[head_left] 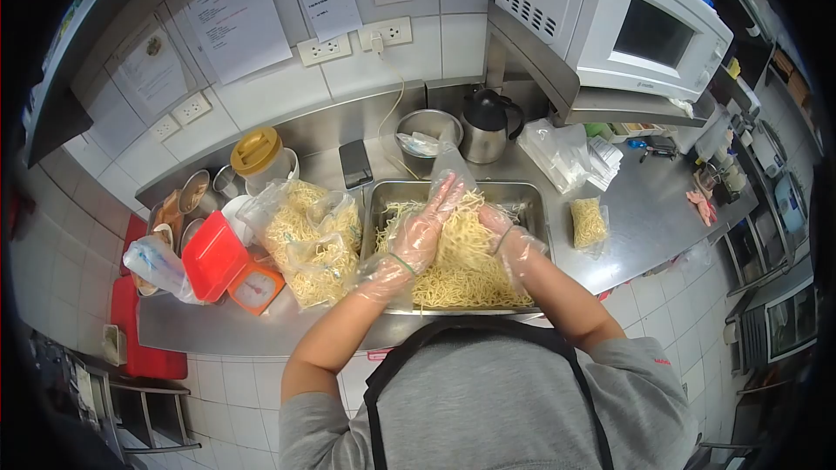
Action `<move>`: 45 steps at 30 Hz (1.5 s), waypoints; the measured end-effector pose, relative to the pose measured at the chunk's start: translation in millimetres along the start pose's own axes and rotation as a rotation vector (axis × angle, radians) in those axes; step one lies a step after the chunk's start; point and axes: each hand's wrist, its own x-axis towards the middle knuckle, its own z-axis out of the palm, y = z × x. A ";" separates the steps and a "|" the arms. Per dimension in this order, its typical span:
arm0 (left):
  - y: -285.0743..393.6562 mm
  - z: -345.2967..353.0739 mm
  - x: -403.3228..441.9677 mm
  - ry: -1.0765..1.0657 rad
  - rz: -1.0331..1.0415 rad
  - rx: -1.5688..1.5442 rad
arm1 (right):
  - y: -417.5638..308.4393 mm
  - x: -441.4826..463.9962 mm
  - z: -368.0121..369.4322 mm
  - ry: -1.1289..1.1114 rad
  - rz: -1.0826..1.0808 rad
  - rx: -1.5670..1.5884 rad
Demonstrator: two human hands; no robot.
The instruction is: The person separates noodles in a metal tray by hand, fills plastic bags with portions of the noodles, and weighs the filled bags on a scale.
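Observation:
A deep metal tray [542,209] holds a bed of yellow noodles [470,287]. My left hand [422,233], in a clear plastic glove banded at the wrist, lies along the left side of the noodle heap with its fingers stretched out. Loose plastic of the glove sticks out past the fingertips. On the heap's other side, my right hand [502,231], gloved the same way, is pressed into the noodles, its fingertips partly hidden by strands. A mound of noodles rises between the two hands.
Left of the tray lie plastic bags of noodles [313,235], an orange kitchen scale [256,287] and a red container [213,254]. Behind are a phone [355,164], a metal bowl [429,128] and a thermal jug [488,126]. A small noodle bag [589,224] sits right, and a microwave [644,35] overhangs.

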 end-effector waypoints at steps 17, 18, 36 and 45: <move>-11.6 -18.1 -6.5 0.073 -0.356 -0.688 | -26.6 -26.1 113.7 -0.260 -0.037 -1.393; -16.3 -23.2 -7.8 0.041 -0.367 -0.776 | -31.4 -34.5 126.3 -0.102 -0.160 -1.793; -40.6 -39.1 1.5 0.274 -0.512 -0.966 | 10.7 -8.9 78.6 0.123 -0.602 -1.865; -37.2 -43.3 -31.7 0.139 -0.415 -0.992 | -16.9 -8.7 64.6 -0.442 -0.202 -0.896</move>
